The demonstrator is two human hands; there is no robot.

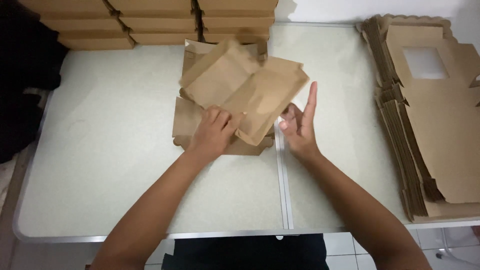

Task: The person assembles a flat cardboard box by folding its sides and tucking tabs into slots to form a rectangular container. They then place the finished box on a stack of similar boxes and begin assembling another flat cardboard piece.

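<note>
mid-fold: left hand pinches a flap of the box blank at counter centre, part raised. right hand open, flat beside it. next likely needs the right pressing the opposite panel up.

A pale speckled table with a metal rim stands over white floor tiles beside a white wall.

Half-folded box just beyond the left hand and left of the right hand, flat blanks well right of the right hand, finished boxes far beyond both hands, all on the table
</note>
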